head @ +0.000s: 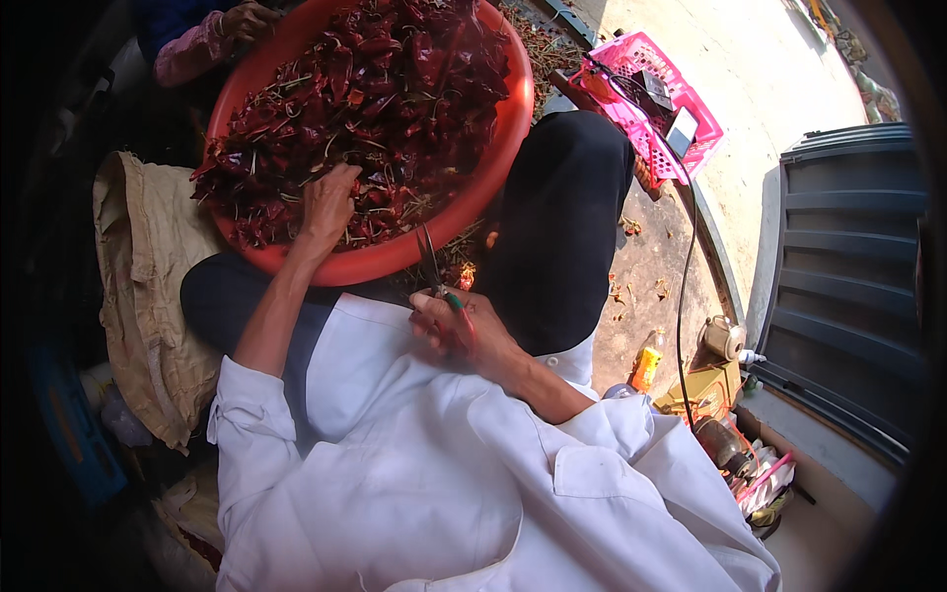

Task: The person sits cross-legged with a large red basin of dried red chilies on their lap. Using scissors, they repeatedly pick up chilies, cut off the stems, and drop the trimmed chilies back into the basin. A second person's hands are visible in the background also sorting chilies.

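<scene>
A large red plastic basin [518,81] stands before me, heaped with dried red chili peppers [370,96] that have thin stems. My left hand [331,203] reaches over the near rim into the peppers, its fingertips down among them; whether it grips one is hidden. Below the basin's near rim, in front of my white shirt, my right hand [459,322] holds scissors [433,266] with red and green on the handles. The blades point up towards the rim and look slightly apart.
Another person's hand [248,21] rests by the basin's far left rim. A pink plastic basket [706,122] with small devices stands at right, a black cable running down from it. A cloth sack [159,281] lies at left. Bottle [647,362] and clutter sit lower right, near a dark metal panel [851,274].
</scene>
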### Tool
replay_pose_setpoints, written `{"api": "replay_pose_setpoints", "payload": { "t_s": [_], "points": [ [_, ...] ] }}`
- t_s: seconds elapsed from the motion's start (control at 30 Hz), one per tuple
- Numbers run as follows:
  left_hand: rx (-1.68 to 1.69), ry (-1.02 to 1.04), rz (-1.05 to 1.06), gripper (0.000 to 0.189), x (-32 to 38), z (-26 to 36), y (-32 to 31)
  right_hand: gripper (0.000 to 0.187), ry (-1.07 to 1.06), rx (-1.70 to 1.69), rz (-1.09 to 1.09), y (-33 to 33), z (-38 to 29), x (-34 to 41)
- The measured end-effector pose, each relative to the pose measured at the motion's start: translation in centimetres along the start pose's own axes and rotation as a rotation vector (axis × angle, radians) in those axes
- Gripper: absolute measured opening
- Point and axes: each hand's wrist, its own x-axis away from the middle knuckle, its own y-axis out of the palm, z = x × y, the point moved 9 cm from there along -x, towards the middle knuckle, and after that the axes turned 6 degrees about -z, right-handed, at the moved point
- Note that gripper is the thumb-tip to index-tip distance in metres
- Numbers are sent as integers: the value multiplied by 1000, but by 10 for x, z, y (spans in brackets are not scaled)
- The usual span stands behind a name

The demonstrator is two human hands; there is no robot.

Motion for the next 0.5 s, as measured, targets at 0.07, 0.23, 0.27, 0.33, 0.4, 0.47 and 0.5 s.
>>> {"api": "replay_pose_setpoints", "payload": {
  "t_s": [0.07, 0.23, 0.27, 0.33, 0.4, 0.47, 0.5],
  "points": [
    [-4, -11, -23, 49, -5, -2, 0, 39, 4, 19, 13, 0, 2, 2],
    [149, -45, 21, 47, -1, -1, -17, 42, 7, 43, 66, -15, -1, -4],
    [284, -72, 31, 45, 2, -2, -23, 43, -7, 39, 43, -15, -2, -7],
    [563, -112, 126, 37, 7, -3, -41, 47, 11, 37, 71, -20, 0, -10],
    [985, -296, 110, 33, 21, -8, -39, 52, -6, 31, 63, -19, -1, -12],
    [1343, -320, 176, 30, 32, -4, -44, 56, -16, 53, 67, -17, -2, -13],
    [1419, -380, 179, 31, 39, -4, -43, 58, -20, 81, 73, -16, -3, -13]
  ]
}}
